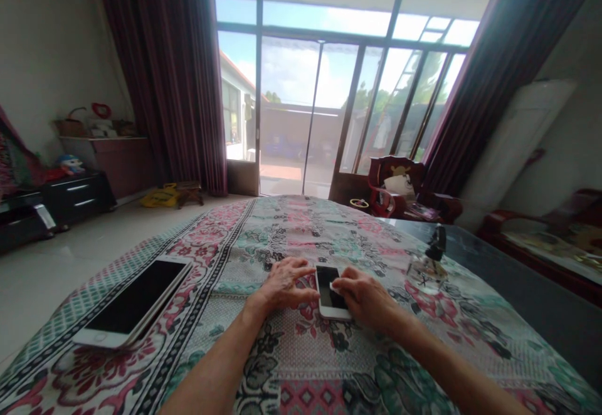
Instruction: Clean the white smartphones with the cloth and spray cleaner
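A white smartphone [331, 301] with a dark screen lies face up on the patterned tablecloth [301, 352], between my two hands. My left hand [288, 284] rests at its left side, fingers and thumb apart, with the tips by the phone's edge. Over the right part of the screen is my right hand [365, 294], its fingers pinched together. A small white bit shows at those fingertips, too little to name. Farther left, a larger white device with a black screen [136, 297] lies on top of another flat thing, mostly hidden beneath it.
A clear bottle [426, 272] with a black pump top stands to the right of my right hand. Beyond the cloth lies a dark table surface [498, 277]. Wooden chairs [399, 186], purple curtains [183, 89] and a glass door are farther back. A yellow bag [160, 196] lies on the floor.
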